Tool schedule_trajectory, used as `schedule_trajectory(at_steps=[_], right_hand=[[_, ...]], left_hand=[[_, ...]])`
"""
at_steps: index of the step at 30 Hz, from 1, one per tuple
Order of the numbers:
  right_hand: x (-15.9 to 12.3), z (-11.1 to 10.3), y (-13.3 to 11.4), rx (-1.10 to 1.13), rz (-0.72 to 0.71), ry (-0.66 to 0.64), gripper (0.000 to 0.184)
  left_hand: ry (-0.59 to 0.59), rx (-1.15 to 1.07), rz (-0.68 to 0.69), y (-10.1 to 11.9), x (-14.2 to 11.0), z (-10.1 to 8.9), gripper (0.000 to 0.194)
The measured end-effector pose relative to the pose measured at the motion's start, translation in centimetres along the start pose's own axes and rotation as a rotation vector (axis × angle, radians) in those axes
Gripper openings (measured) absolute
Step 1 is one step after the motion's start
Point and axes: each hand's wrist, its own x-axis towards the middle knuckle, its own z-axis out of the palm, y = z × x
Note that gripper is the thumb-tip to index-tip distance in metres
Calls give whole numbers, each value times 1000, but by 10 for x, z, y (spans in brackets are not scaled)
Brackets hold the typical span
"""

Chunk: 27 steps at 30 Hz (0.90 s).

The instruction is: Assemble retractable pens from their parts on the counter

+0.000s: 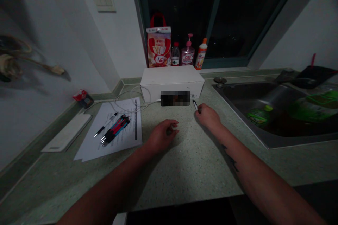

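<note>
Over the speckled green counter (185, 168), my right hand (208, 116) grips a pen (195, 105) with a dark tip pointing up and to the left. My left hand (162, 134) is empty, its thumb and fingers curved with a gap between them. Left of it, a bundle of pens (116, 130) in black, red and blue lies on printed sheets of paper (92, 147). One separate pen (105, 125) rests beside the bundle. Beyond my hands, a dark phone-like device (175, 98), blurred out, leans against a white box (171, 77), with a white cable (148, 104) at its left end.
To the right is a metal sink (240, 126) holding a green bottle (260, 115). A white power strip-like slab (67, 133) and a small red packet (83, 97) lie at the left wall. Bottles and a red bag (159, 47) stand behind the box.
</note>
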Motion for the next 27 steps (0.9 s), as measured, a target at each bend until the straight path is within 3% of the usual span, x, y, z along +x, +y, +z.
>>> schedule_trajectory(at_steps=[10,14,17,21,24,27], right_hand=[[4,-3,1,-1,-19,13,34],[5,-1,1,-14,-25,19,34],[5,-1,1,-2,-30,29,36],[0,-5,-1,17,-44,59,40],[-4,-10,-4,9,-54,78,41],[-8,-14,-7,-7,-60,75,41]], left_hand=[[50,40,44,-3,3,-8,24],[104,219,-43,-2,8,-24,24],[205,534,-175,0,11,-48,20],[320,941,-358,-1,9,-95,34],[330,1083,-580,-13,2,-132,38],[333,1071,-775,-33,-5,-160,37]])
